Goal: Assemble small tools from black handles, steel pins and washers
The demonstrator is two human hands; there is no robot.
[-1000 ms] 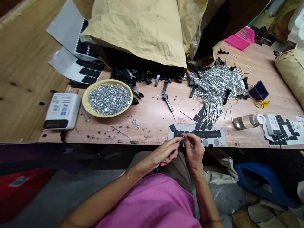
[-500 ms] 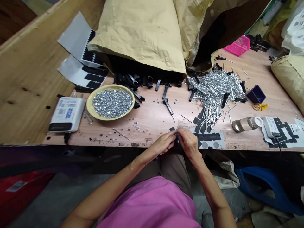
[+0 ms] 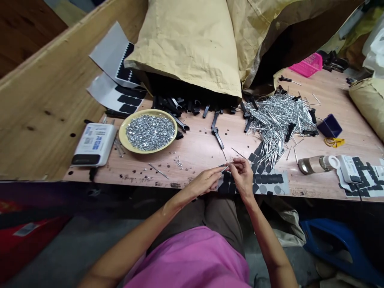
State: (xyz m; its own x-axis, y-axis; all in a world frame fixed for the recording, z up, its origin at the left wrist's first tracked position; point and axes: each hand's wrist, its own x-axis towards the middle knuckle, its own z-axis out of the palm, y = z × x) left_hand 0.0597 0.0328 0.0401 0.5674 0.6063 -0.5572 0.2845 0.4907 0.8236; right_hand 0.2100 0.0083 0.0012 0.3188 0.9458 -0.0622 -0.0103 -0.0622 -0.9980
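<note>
Close to the table's front edge, my left hand (image 3: 207, 181) is closed, its fingertips pinched at a thin metal pin (image 3: 225, 169). My right hand (image 3: 243, 176) meets it from the other side, thumb and forefinger closed at the same pin, the other fingers curled. Whether a smaller part sits at the fingertips is too small to tell. Beneath and beside the hands lies a grey backing sheet (image 3: 283, 188) with black rounded pads (image 3: 270, 178). Ahead of the hands is a black plastic piece with a pin (image 3: 218, 137). A heap of silver pins (image 3: 279, 120) spreads to the right.
A yellow bowl (image 3: 122, 138) of small metal nuts stands left, beside a white device (image 3: 94, 144). Large paper sacks (image 3: 192, 48) fill the back, black parts (image 3: 177, 116) at their mouth. Right are a glass bottle (image 3: 315, 165), a dark blue cup (image 3: 330, 126) and a pink basket (image 3: 309, 66).
My right hand has turned and raised its fingers, so the pin between the fingertips now shows. My left hand stays nearly in place. The whole view has shifted slightly.
</note>
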